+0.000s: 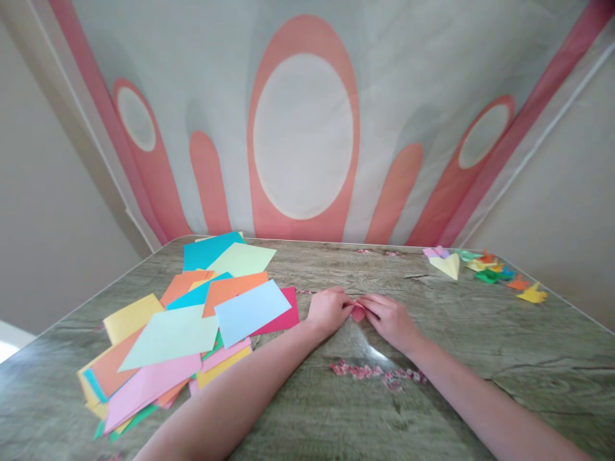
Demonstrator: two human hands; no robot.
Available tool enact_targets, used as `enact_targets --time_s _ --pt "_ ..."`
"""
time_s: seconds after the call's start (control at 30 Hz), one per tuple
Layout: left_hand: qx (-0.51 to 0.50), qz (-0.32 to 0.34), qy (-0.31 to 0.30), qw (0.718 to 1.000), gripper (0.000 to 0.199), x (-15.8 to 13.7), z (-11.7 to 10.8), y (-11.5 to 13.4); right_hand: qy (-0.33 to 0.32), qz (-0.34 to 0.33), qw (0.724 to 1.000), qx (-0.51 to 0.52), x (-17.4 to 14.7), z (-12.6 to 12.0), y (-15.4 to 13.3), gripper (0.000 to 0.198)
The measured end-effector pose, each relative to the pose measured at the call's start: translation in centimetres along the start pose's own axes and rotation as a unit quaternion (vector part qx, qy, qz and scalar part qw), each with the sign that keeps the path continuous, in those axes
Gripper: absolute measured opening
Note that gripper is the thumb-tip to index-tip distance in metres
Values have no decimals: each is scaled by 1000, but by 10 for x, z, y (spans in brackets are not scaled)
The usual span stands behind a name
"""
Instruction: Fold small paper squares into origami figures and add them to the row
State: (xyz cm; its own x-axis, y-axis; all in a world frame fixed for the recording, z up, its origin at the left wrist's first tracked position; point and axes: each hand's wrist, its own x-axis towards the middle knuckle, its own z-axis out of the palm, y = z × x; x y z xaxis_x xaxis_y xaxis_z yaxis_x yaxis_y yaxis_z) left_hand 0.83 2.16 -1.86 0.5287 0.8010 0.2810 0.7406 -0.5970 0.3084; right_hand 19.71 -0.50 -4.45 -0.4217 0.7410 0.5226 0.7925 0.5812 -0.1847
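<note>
Between my two hands is a small piece of folded pink paper (pixel 358 312), just above or on the table. My left hand (pixel 329 311) pinches its left side with the fingers curled. On the other side, my right hand (pixel 390 320) grips the paper with thumb and fingertips. The fingers cover much of the paper, so its full folded shape cannot be made out. A crimson sheet (pixel 281 312) lies left of my left hand, partly under a light blue sheet (pixel 253 312).
A loose heap of coloured paper sheets (pixel 173 336) covers the table's left side. Several small folded paper figures (pixel 494 274) and a pale yellow folded paper (pixel 446 265) sit at the far right. Flower prints mark the wood-patterned tabletop (pixel 307 410). Behind hangs a pink-and-grey cloth (pixel 307 128).
</note>
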Motion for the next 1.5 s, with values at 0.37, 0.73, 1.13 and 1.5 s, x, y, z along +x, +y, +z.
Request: enact_targets --time_s 0.37,0.73,1.13,1.5 --pt "36 19 1 999 29 -1 -2 2 -6 -11 1000 1 2 -1 -2 24" --pt "3 7 15 1000 21 0 -3 1 -2 -16 1000 -1 3 -3 -4 24" --pt "25 9 8 1000 18 2 -6 5 2 -28 1000 2 5 -4 -6 22" --pt "50 17 4 999 22 -1 -9 9 44 -37 998 -22 6 -8 -13 19"
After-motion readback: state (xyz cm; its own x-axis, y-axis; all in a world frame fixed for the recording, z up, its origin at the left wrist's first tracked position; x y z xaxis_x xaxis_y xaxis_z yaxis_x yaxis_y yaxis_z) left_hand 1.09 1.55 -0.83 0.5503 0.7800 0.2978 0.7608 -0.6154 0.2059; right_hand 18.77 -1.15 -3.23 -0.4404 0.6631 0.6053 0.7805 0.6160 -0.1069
